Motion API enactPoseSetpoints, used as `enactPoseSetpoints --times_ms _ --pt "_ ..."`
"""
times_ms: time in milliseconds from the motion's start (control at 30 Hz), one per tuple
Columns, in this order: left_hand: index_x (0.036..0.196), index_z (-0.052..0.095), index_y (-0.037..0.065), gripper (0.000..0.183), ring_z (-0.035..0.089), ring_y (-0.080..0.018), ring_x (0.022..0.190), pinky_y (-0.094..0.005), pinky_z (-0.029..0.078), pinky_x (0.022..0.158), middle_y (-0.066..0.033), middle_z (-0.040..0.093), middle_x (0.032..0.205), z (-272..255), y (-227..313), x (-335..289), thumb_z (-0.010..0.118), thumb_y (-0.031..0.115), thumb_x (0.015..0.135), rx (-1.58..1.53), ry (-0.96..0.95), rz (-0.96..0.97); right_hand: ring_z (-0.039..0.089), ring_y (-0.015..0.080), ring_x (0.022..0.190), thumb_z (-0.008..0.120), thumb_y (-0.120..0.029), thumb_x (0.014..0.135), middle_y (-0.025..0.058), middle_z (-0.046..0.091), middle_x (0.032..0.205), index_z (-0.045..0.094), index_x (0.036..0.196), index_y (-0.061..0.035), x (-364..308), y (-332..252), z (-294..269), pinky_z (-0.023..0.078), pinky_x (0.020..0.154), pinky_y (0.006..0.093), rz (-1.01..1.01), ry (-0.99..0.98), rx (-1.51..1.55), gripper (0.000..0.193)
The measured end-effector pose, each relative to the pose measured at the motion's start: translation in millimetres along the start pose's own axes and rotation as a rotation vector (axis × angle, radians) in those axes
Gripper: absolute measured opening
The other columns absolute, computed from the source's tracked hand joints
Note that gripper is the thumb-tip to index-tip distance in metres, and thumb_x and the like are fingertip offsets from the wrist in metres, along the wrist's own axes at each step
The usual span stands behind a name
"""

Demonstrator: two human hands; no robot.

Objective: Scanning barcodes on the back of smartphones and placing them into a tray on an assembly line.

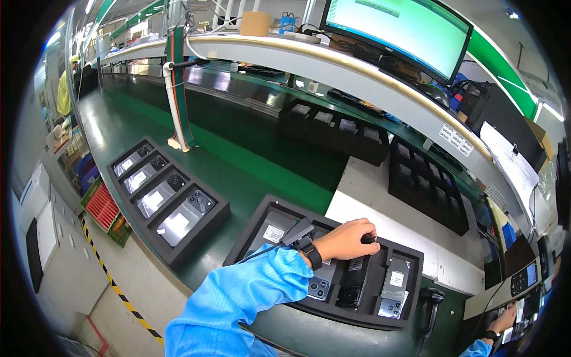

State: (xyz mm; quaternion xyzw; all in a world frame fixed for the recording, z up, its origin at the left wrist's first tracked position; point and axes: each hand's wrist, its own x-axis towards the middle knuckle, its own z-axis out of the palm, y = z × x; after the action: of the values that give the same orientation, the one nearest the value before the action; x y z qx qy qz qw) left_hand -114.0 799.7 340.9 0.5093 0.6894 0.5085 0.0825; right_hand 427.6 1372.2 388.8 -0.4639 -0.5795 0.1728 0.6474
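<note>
My left hand (pixel 352 237) is closed round a small black thing (pixel 369 238), mostly hidden in the fingers, above a black foam tray (pixel 416 268). In that tray lie several smartphones, among them a grey one (pixel 395 279) with a white label and a dark one (pixel 351 284). A black piece with a cable (pixel 297 232) sits by my left wrist, over the tray. At the lower right, my right hand (pixel 504 319) has its fingers curled at the edge of a dark, glossy thing (pixel 523 315) that I cannot make out.
A second foam tray (pixel 217 217) with phones stands at the left. More loaded foam trays (pixel 428 184) stand at the back right. A black handset-like device (pixel 432 309) lies beside the near tray. A monitor (pixel 398 33) stands on the shelf above; a white pipe (pixel 172 107) rises from the bench.
</note>
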Motion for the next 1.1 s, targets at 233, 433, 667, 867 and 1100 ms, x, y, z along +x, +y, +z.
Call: enactPoseSetpoints --times_ms 233,433,667,867,1100 --pt "0.098 0.065 0.003 0.031 0.060 -0.0337 0.101 -0.0409 0.048 0.090 -0.0160 0.063 0.102 4.7 -6.2 2.5 0.069 0.030 0.084 0.016 0.021 0.041 0.068 0.0280 0.068 0.054 -0.042 0.102 0.0127 0.073 0.085 0.074 0.097 -0.0026 -70.4 18.1 -37.8 0.050 0.058 0.0425 -0.097 0.026 -0.530 0.044" --pt "0.102 0.062 0.004 0.029 0.060 -0.0344 0.100 -0.0415 0.048 0.089 -0.0152 0.062 0.103 5.7 -4.6 4.5 0.068 0.026 0.083 -0.001 0.001 0.025 0.044 0.0014 0.056 0.063 -0.030 0.100 -0.0064 0.048 0.072 0.072 0.103 -0.0097 -274.5 -122.5 35.9 0.031 0.045 0.0204 0.254 -0.347 0.200 0.022" --pt "0.094 0.056 0.004 0.020 0.059 -0.0288 0.097 -0.0370 0.047 0.089 -0.0124 0.060 0.100 -3.0 -12.9 5.0 0.068 0.016 0.083 -0.175 -0.026 0.034 0.063 0.0086 0.059 0.064 -0.011 0.096 0.0055 0.069 0.072 0.075 0.092 0.0020 -405.7 -307.7 99.7 0.050 0.054 0.0234 0.173 -1.716 0.058 0.018" --pt "0.094 0.057 0.005 0.020 0.058 -0.0267 0.099 -0.0363 0.046 0.090 -0.0110 0.061 0.102 -7.2 -12.0 5.5 0.069 0.018 0.085 -0.181 -0.076 0.018 0.060 0.0081 0.061 0.064 -0.015 0.097 0.0011 0.066 0.070 0.074 0.090 0.0012 -435.4 -338.1 130.5 0.049 0.057 0.0232 0.086 -2.094 -0.186 0.020" --pt "0.103 0.062 0.008 0.033 0.058 -0.0332 0.106 -0.0413 0.046 0.095 -0.0130 0.060 0.115 0.6 -0.7 -0.7 0.069 0.038 0.092 -0.016 -0.038 0.058 0.054 0.0091 0.056 0.059 -0.025 0.097 0.0007 0.062 0.068 0.069 0.084 -0.0012 -418.2 -337.6 126.7 0.043 0.052 0.0257 0.166 -2.162 -0.310 0.029"
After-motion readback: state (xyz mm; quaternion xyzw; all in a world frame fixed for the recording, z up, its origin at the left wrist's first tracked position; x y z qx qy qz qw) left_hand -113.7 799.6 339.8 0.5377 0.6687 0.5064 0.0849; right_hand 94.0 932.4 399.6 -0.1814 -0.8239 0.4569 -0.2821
